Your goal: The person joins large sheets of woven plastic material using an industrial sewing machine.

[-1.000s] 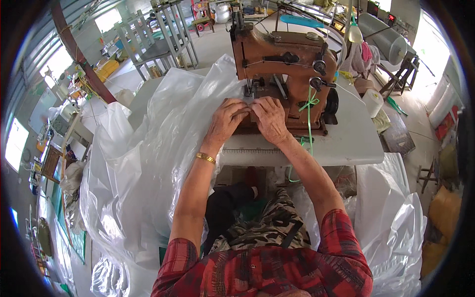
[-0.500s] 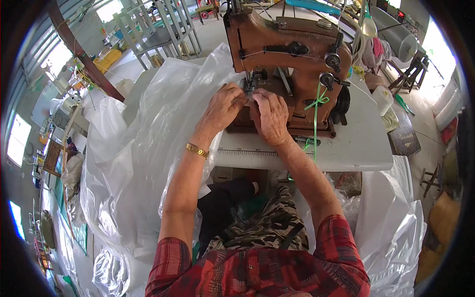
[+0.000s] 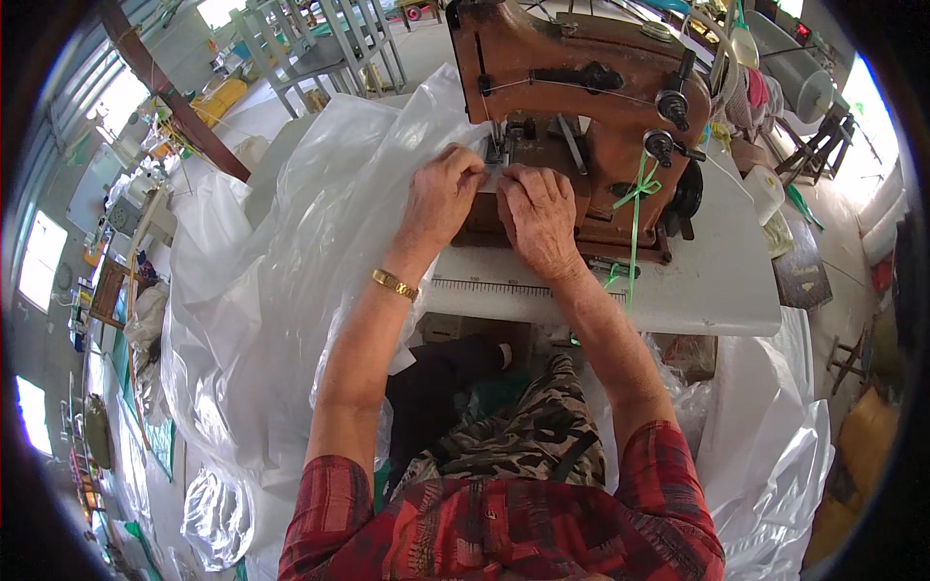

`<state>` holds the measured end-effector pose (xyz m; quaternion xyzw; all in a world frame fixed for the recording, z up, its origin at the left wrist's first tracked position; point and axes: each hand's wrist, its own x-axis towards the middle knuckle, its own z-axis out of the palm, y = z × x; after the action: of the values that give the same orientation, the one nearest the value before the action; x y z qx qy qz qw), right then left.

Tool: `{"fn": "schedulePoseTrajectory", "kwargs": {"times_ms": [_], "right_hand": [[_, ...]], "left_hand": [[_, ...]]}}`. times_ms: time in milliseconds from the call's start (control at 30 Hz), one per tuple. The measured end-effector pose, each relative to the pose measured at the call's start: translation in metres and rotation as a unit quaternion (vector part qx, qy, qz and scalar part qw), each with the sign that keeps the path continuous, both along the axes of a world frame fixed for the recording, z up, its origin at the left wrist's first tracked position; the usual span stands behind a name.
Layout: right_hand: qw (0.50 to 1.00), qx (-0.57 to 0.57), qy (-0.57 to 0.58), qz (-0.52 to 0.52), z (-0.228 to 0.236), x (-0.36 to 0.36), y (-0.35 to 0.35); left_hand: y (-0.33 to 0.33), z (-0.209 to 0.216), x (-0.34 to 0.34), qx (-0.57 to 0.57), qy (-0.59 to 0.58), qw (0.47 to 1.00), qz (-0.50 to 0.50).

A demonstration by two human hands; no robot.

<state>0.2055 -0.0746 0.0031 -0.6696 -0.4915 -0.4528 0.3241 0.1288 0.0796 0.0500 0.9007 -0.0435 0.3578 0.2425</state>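
A brown sewing machine (image 3: pixel 620 108) stands on a pale table, its needle and presser foot (image 3: pixel 498 145) just beyond my fingertips. My left hand (image 3: pixel 443 197), with a gold watch band on the wrist, is closed in a pinch at the edge of a translucent white plastic sheet (image 3: pixel 329 194). Fingers bent and drawn together, my right hand (image 3: pixel 541 218) pinches in front of the presser foot; a bit of pale material shows between the hands. My own fingers hide most of that edge. The sheet spreads left of the machine and hangs down over the table's side.
A green ribbon (image 3: pixel 634 237) hangs tied to the machine's front. Ruler marks (image 3: pixel 489 288) run along the table's near edge. More white plastic (image 3: pixel 760 426) hangs at the lower right. Grey metal frames (image 3: pixel 315 53) stand behind on the left, beside a brown post (image 3: pixel 174 97).
The whole view has shifted slightly, with the machine now higher and farther right. My fingertips sit a little nearer to me relative to the presser foot, with a slightly wider gap between them.
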Motion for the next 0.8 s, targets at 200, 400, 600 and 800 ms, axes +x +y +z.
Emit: {"fn": "schedulePoseTrajectory", "kwargs": {"times_ms": [200, 400, 600, 800], "right_hand": [[1.000, 0.013, -0.005, 0.004, -0.002, 0.002, 0.001], [1.000, 0.018, -0.006, -0.001, -0.003, 0.002, 0.001], [0.999, -0.008, 0.024, -0.046, -0.002, -0.005, 0.000], [0.995, -0.024, 0.029, -0.090, -0.001, -0.009, 0.000]], "left_hand": [[0.004, 0.006, -0.021, 0.177, -0.032, 0.983, -0.033], [0.012, 0.006, -0.025, 0.277, 0.001, 0.961, -0.003], [0.019, -0.002, -0.012, 0.279, -0.037, 0.959, -0.020], [0.024, -0.006, -0.005, 0.280, -0.039, 0.959, -0.017]]}}
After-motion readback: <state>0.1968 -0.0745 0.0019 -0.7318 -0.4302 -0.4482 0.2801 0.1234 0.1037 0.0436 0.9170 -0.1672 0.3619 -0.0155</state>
